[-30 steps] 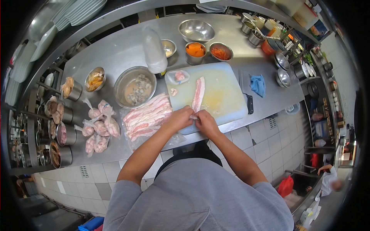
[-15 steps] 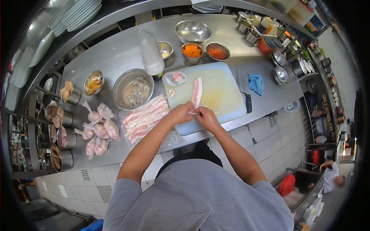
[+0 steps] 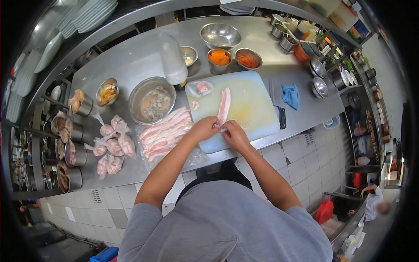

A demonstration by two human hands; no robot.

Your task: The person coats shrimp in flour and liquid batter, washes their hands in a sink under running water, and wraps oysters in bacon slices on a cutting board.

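Note:
A strip of raw bacon (image 3: 224, 102) lies lengthwise on the white cutting board (image 3: 258, 100). My left hand (image 3: 205, 130) and my right hand (image 3: 236, 134) meet at its near end, both with fingers pinched on it; exactly what is between the fingertips is partly hidden. More bacon slices (image 3: 166, 132) lie side by side on a plastic sheet to the left of the board. At the board's far left corner is a small clear tray (image 3: 190, 90) with pink meat (image 3: 202, 87). A small pink scrap (image 3: 196, 105) sits below it.
A steel bowl (image 3: 132, 101) holds greyish pieces in liquid. Several tied bags of pink meat (image 3: 114, 146) lie at left. Right of the board are a black-handled knife (image 3: 282, 118) and a blue cloth (image 3: 290, 96). Behind stand carrot bowls (image 3: 248, 67) and a clear plastic roll (image 3: 171, 59).
Both hands stay at the bacon's near end, their fingers shifted slightly, with the right hand now turned more over it. The whole view has moved a little.

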